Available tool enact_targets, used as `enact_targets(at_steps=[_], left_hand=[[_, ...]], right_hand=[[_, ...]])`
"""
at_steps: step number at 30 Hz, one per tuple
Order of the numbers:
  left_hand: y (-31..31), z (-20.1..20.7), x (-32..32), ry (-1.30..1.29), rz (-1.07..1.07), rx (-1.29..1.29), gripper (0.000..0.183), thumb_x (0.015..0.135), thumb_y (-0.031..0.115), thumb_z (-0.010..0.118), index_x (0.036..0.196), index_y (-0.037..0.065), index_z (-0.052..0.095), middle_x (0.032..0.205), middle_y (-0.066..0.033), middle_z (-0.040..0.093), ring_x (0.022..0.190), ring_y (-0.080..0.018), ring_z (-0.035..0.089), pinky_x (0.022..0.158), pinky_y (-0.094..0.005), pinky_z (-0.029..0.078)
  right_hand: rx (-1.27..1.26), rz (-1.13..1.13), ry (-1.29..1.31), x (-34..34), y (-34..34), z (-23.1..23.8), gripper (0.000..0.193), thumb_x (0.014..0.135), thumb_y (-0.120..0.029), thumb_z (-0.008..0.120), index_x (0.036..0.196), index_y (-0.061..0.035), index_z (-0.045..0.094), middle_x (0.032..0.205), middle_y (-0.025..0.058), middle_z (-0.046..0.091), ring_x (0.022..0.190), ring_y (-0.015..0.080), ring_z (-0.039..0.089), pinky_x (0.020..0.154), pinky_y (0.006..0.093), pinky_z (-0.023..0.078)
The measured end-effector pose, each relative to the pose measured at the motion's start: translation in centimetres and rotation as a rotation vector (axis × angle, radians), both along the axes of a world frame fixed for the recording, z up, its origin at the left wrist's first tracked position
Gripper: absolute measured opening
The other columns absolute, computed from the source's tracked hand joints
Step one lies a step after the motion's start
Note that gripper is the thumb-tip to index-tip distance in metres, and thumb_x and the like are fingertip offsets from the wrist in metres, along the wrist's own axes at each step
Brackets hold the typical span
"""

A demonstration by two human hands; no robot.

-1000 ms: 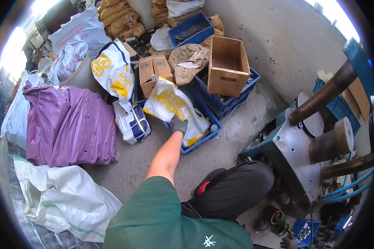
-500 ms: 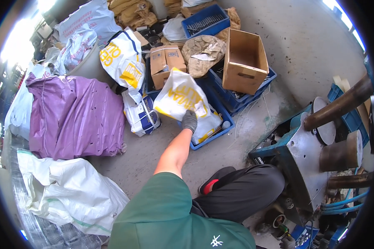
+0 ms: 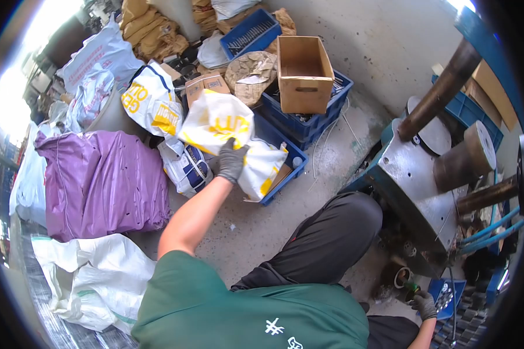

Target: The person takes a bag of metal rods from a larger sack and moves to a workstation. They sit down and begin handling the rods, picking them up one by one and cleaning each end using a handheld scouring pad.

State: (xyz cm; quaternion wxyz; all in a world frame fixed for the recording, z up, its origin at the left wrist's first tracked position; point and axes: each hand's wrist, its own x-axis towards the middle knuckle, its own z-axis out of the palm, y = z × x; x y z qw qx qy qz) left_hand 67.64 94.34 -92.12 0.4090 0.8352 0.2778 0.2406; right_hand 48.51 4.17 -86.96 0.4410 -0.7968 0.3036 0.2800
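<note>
We have our left hand (image 3: pixel 232 161), in a dark grey glove, clamped on a white and yellow bag (image 3: pixel 215 116), its fingers pressed into the crumpled plastic. The bag spreads out just beyond the grip and to its right, partly draped over a blue tray (image 3: pixel 301 167) whose rim shows right of the grip. Just left of the grip we see a white and dark blue package (image 3: pixel 187 168), and farther left a big purple sack (image 3: pixel 102 183). A white sack (image 3: pixel 99 279) lies nearer to us than the grip, well to its left. Beyond the grip and to its right, an open cardboard box (image 3: pixel 305 96) sits on a stacked blue crate (image 3: pixel 342 93).

Our right hand (image 3: pixel 425 304), also gloved, is well apart from the left grip, low and to its right. It is at a green-handled object (image 3: pixel 412 287), though we cannot tell whether its fingers close on it. Just right of that hand is a small blue bin (image 3: pixel 459 291).
</note>
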Motion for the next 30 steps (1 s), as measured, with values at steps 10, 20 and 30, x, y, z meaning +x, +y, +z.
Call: enact_targets(at_steps=[10,20,30], left_hand=[[13.0,3.6,-13.2,-0.425,0.154,-0.249,0.027,0.073,-0.006,0.073,0.099,-0.002,0.066,0.095,-0.0079,0.069,0.086,-0.0208,0.063,0.081,-0.0320,0.050],[15.3,-18.5,-28.3,0.165,0.802,-0.033,0.054,0.085,0.017,0.069,0.138,0.008,0.059,0.126,-0.0185,0.063,0.106,-0.0330,0.066,0.093,-0.0425,0.052],[-7.5,-11.7,-5.8,0.242,-0.391,0.370,0.046,0.084,0.025,0.070,0.124,0.003,0.064,0.125,-0.0220,0.064,0.120,-0.0387,0.060,0.105,-0.0454,0.047]], right_hand=[[0.078,-0.085,0.090,-1.3,0.2,0.9,0.037,0.089,-0.014,0.061,0.122,0.0038,0.057,0.090,0.0185,0.069,0.067,0.0327,0.072,0.054,0.0381,0.059],[-0.019,0.063,0.179,-0.2,2.9,0.5,0.020,0.086,-0.006,0.066,0.104,0.0034,0.066,0.083,0.0128,0.070,0.062,0.0222,0.070,0.053,0.0306,0.054],[-0.020,0.064,0.194,-0.5,2.8,0.9,0.022,0.087,-0.010,0.065,0.105,0.0032,0.066,0.084,0.0128,0.070,0.065,0.0226,0.070,0.055,0.0323,0.057]])
